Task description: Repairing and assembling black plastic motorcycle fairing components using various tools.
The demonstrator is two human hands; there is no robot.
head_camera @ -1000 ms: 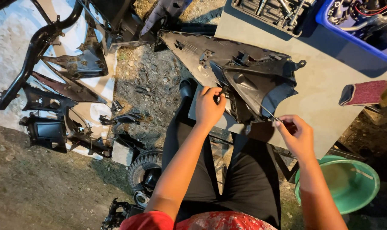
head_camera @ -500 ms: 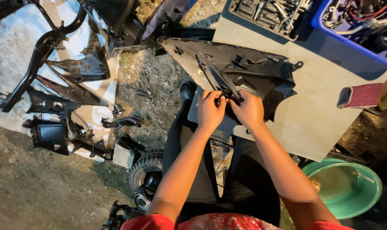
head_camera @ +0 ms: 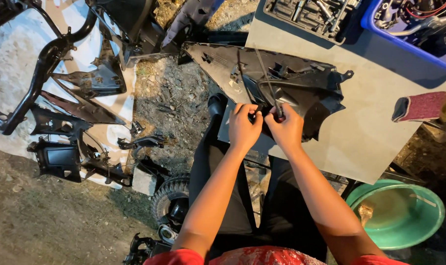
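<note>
Head view, both hands (head_camera: 264, 128) touching black panel's (head_camera: 301, 88) near edge

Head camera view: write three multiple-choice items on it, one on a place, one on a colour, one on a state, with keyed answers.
1. Where does the black plastic fairing panel lie?
A. on the grey board
B. inside the basin
C. on the white sheet

2. What colour is the basin at lower right?
A. red
B. green
C. yellow

3. What are the hands doing?
A. resting on the knees
B. both lifting the basin
C. both pinching a thin black strap at the panel's near edge

Answers: 1 A, the panel rests on the grey board. 2 B, its rim and inside are green. 3 C, the left hand and right hand meet on the strap.
</note>
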